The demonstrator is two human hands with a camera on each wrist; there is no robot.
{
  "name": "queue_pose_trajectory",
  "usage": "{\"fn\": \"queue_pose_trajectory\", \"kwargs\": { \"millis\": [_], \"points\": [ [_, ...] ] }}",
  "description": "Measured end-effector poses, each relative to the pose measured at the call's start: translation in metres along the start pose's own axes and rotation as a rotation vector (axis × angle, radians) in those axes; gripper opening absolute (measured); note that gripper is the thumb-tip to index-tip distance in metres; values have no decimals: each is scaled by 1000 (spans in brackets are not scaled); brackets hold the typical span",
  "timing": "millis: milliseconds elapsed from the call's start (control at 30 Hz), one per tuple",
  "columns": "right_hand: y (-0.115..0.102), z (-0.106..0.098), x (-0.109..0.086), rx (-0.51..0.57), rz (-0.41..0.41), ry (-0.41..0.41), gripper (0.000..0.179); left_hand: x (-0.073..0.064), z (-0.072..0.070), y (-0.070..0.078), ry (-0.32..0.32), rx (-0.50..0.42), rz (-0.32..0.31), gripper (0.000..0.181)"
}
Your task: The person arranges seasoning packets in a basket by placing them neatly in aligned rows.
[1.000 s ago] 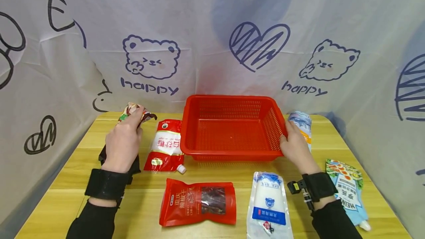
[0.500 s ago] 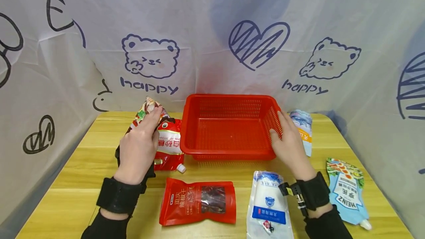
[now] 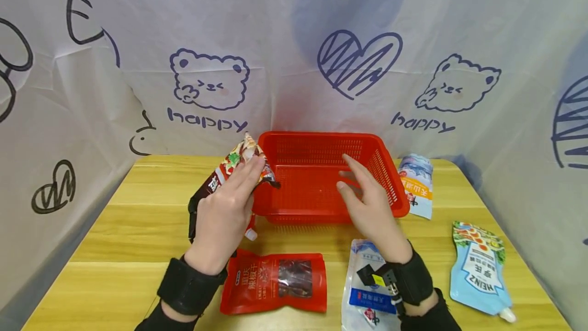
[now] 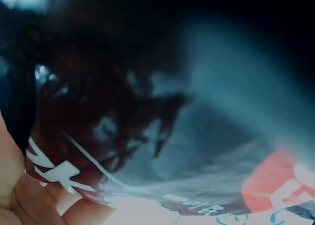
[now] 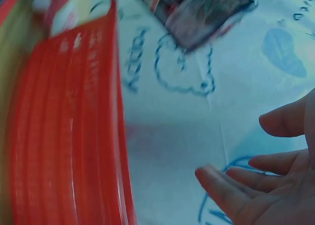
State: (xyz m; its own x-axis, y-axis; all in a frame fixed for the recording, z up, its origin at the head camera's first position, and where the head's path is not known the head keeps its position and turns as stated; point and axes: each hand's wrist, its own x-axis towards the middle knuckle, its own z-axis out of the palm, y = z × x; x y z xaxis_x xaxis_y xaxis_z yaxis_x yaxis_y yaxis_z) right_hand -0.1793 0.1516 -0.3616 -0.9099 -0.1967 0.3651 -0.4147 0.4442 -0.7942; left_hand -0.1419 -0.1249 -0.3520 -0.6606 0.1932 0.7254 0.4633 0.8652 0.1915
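One raised left hand is gripping a tilted, dark printed bag, which is overlapping the left rim of the red basket in the head view. The right hand is hovering around the basket's right half, fingers parted and grasping nothing. Nearer the person, a red chilli pouch and a white pouch are lying on the tabletop; a light-blue Heinz pouch is resting farther right.

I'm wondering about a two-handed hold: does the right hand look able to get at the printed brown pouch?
Probably yes: the right hand is open and holds nothing, and no obstacle shows over the red basket toward the printed brown pouch, though the left hand, holding it, covers part.
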Motion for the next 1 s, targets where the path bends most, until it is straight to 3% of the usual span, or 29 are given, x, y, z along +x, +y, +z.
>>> {"fn": "queue_pose_trajectory", "kwargs": {
  "millis": [167, 367, 667, 1000],
  "points": [
    [-11, 19, 0, 224, -1, -77, 52, -2, 8, 14, 35, -12, 55, 63],
    [-19, 35, 2, 442, 75, -149, 44, -6, 18, 26, 32, -9, 83, 61],
    [-20, 44, 1, 415, 223, -153, 48, -10, 26, 38, 23, -7, 129, 57],
    [-22, 40, 1, 461, 283, -153, 50, -10, 34, 42, 27, 24, 155, 57]
  ]
}}
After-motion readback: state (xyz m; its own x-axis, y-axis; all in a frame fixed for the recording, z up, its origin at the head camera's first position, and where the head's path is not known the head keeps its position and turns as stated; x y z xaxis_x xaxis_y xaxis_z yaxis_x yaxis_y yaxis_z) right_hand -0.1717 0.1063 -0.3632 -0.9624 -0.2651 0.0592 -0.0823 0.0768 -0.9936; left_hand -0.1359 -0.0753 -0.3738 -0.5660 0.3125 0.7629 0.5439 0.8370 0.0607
